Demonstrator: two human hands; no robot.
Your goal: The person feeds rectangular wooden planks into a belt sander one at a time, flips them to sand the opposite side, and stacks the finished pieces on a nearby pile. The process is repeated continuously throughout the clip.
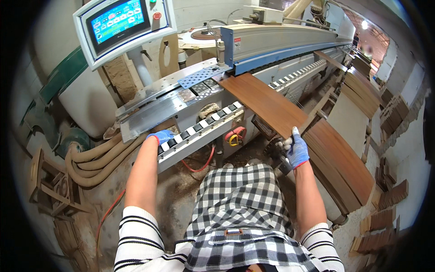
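My left hand point(161, 135), in a blue glove, is at the near end of a rail of black-and-white rollers point(197, 128); its fingertips are hidden. My right hand point(294, 149), gloved in blue with pale fingertips, grips the near corner of a brown wooden board point(267, 97), thumb uppermost. That board reaches from my right hand to the blue-edged beam point(284, 56) of a long machine, beside a perforated blue plate point(199, 75). Just right of my hand lies a stack of similar brown boards point(340, 167).
A touchscreen panel point(117, 23) stands at upper left above thick hoses point(93, 167) and a wooden stool point(47, 181). Red-and-yellow coiled items point(234, 138) hang below the rail. More board stacks point(394, 113) line the right wall. A distant person point(356, 40) stands at the far end.
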